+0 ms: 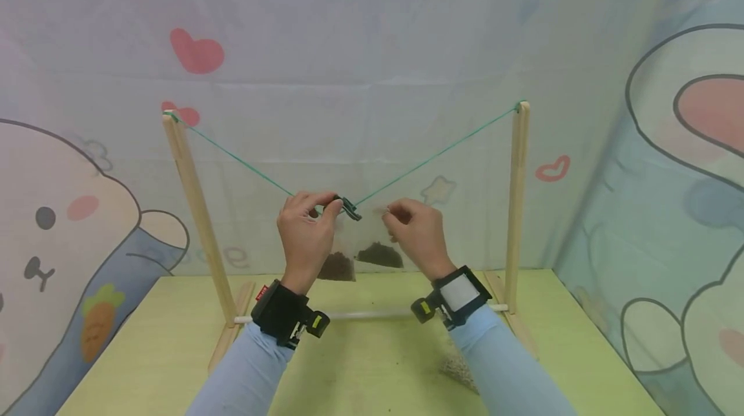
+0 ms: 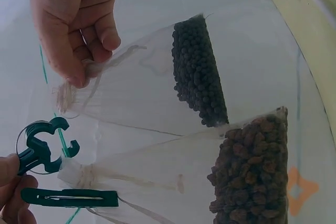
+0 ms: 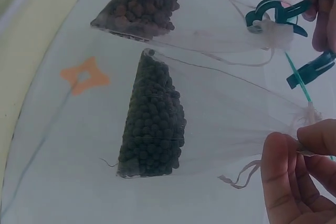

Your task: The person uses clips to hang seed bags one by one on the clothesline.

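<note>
My left hand pinches a green clothespin between thumb and fingers, its mouth beside the green line. A second green clothespin is at the gathered neck of a sheer bag of brown pellets, which hangs by the line. With thumb and fingertips my right hand pinches the gathered top of another sheer bag, filled with dark round beads. That top is close to the line, just right of the held clothespin; whether they touch I cannot tell. Both bags' filled ends hang low.
The line sags between a left wooden post and a right wooden post. A white rod joins their bases on the yellow table. A bag of pale grains lies by my right forearm. A printed cloth hangs behind.
</note>
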Motion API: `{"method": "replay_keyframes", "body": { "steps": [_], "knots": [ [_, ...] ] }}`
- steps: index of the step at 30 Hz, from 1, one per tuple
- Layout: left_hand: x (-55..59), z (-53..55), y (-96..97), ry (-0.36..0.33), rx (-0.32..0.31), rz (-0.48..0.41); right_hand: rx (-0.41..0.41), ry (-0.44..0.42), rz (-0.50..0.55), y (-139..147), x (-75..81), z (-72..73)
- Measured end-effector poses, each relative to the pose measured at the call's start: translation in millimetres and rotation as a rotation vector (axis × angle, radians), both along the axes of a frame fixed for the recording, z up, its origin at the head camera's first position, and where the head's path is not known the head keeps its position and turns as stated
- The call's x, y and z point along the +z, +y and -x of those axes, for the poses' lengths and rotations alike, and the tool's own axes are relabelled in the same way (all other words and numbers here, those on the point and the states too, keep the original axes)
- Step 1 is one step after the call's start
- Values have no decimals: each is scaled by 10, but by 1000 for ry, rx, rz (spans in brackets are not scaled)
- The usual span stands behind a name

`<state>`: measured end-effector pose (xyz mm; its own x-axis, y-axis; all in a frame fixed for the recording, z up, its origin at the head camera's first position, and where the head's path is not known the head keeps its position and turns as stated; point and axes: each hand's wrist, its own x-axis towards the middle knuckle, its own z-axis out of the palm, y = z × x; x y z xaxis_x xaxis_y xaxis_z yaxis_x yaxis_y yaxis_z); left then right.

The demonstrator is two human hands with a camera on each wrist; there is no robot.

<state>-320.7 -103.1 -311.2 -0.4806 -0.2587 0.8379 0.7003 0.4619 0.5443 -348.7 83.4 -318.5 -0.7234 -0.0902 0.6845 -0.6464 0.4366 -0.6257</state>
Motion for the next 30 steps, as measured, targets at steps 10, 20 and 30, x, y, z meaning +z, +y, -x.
{"method": "replay_keyframes", "body": {
  "steps": [10, 20, 30],
  "knots": [
    [-33, 6, 50, -27, 2, 32, 57, -3, 51, -141, 40, 14],
    [-85, 15, 46, -78, 21, 139, 112, -32, 37, -159, 33, 11],
    [-69, -60, 1, -130, 72, 318, 111, -71, 7, -152, 9, 43]
  ]
}}
